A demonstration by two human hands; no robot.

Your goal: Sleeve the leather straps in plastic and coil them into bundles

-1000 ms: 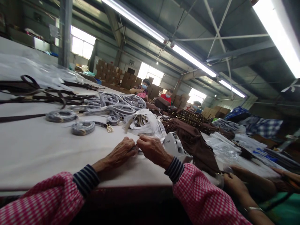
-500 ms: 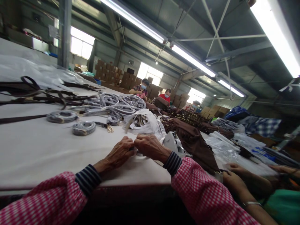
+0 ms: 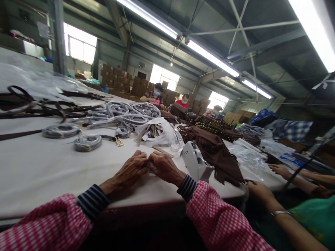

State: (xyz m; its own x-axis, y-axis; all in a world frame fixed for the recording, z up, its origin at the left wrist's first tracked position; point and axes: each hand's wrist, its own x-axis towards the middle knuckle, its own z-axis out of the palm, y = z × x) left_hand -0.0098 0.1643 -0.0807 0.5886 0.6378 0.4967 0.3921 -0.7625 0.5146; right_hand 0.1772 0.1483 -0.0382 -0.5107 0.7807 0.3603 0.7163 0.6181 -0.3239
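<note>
My left hand [image 3: 130,169] and my right hand [image 3: 164,168] meet above the near part of the white table [image 3: 47,167], fingers closed in a pinch. Something small and pale shows between the fingertips, too hidden to name. Just right of my right hand stands a white tape-dispenser-like device [image 3: 190,161]. Behind my hands lies a clear plastic bag [image 3: 171,134] holding several tag-like strips [image 3: 153,131]. To the left are a coiled grey-wrapped strap [image 3: 87,143] and a gold clasp [image 3: 119,142].
Another coil [image 3: 61,131] and a heap of wrapped straps [image 3: 128,113] lie farther back. Dark brown straps [image 3: 52,109] spread at left. Brown bags [image 3: 209,148] are piled at right. A co-worker's hand [image 3: 259,191] holds a dark strap-like piece near the right edge.
The view has shifted slightly, and my hands stay together, fingers pinched. At right, the co-worker's two hands have moved apart, one reaching farther back.
</note>
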